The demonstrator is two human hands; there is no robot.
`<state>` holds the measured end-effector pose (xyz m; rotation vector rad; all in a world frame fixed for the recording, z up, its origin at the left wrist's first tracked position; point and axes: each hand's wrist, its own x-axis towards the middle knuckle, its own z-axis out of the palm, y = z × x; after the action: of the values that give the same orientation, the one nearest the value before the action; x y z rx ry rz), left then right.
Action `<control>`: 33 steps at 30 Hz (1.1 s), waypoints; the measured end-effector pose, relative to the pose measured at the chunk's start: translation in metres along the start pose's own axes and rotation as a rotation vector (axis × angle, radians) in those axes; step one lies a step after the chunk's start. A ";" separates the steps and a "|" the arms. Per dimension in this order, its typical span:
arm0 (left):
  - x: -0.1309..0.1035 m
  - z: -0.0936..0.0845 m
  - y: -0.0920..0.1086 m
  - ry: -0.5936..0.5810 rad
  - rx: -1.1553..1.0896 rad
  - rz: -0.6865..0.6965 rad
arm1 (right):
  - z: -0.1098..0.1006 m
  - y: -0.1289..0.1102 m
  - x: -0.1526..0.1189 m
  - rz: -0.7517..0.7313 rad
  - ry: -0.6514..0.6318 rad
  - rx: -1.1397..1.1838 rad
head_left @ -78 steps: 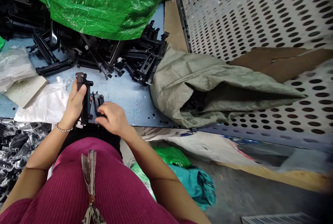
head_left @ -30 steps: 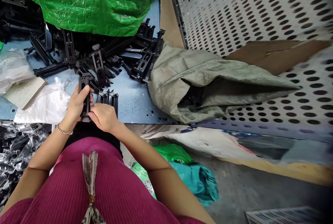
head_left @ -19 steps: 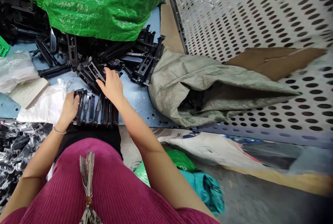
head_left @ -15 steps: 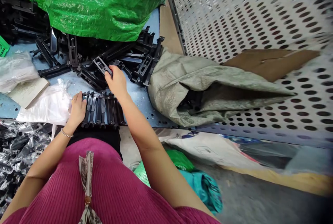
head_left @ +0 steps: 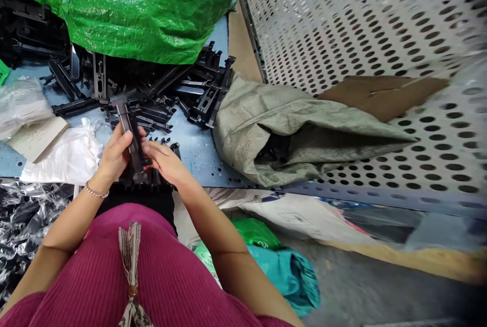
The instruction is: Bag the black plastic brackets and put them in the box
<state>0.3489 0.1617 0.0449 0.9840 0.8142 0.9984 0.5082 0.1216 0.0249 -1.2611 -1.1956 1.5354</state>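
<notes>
A black plastic bracket (head_left: 129, 126) stands upright above the near edge of the blue worktable (head_left: 198, 147). My left hand (head_left: 114, 154) grips its lower part. My right hand (head_left: 163, 162) touches the same bracket's lower end from the right, fingers curled. Under both hands a row of like brackets (head_left: 152, 177) lies side by side at the table edge, mostly hidden. Behind them a loose pile of black brackets (head_left: 160, 94) spreads out from under a green woven sack (head_left: 144, 7).
A grey-green woven sack (head_left: 289, 129) lies open at the right, beside a perforated white metal panel (head_left: 342, 23). White plastic bags (head_left: 64, 154) and a cardboard piece (head_left: 34, 137) sit at the left. Crumpled clear film (head_left: 19, 220) and teal bags (head_left: 281, 266) lie below the table.
My right hand reached into the pile, took one bracket and brought it back. My left hand left the row and now grips that bracket upright over it.
</notes>
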 end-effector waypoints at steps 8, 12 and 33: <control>-0.024 0.009 0.005 0.081 0.126 -0.108 | -0.010 -0.034 0.034 -0.339 0.324 -0.680; -0.020 -0.002 0.002 0.233 0.122 -0.104 | 0.006 -0.028 0.021 -0.261 0.031 -0.558; -0.051 -0.031 -0.039 0.468 -0.051 -0.008 | 0.026 0.006 -0.027 -0.092 -0.032 -0.504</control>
<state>0.3154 0.1145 0.0032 0.7084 1.1697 1.2577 0.4877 0.0898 0.0271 -1.4745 -1.7070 1.2284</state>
